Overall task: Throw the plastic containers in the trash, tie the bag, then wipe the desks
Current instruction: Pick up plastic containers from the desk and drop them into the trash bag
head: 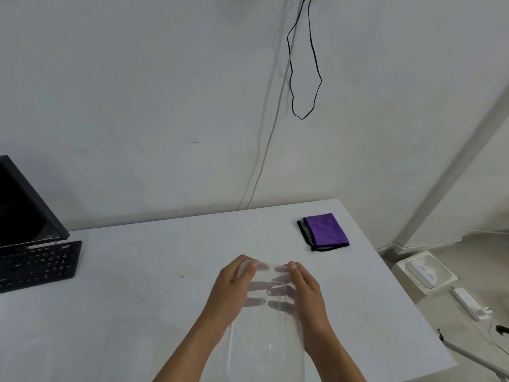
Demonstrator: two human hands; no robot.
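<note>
Fingers (254, 285) clasp clear container (265, 340), lengthwise toward wall.

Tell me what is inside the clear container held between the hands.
The clear container looks empty; only fingers and the white desk show through it. Its lower end is out of frame.
</note>
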